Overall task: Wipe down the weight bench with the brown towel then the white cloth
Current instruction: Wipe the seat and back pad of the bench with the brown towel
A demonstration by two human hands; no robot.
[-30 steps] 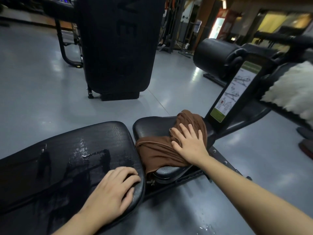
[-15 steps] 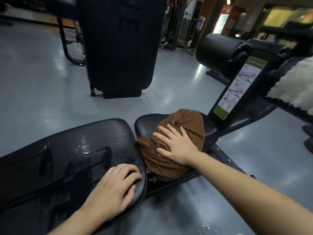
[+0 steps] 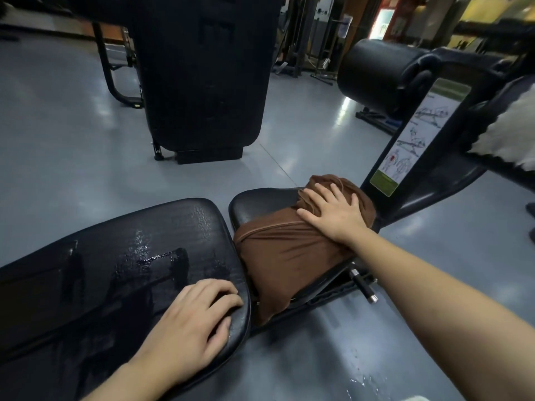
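Fingers [image 3: 321,195] of the right hand [image 3: 333,215] lie spread and nearly straight on the brown towel [image 3: 283,256], pressing it flat onto the seat pad [image 3: 260,204] of the weight bench, apparently to wipe that pad. One end of the towel drapes over the pad's near edge. The left hand [image 3: 191,322] rests on the wet back pad [image 3: 115,256], fingers loosely curled over its corner, holding nothing, probably bracing the person. The white cloth [image 3: 509,134] waits on a frame arm at the right.
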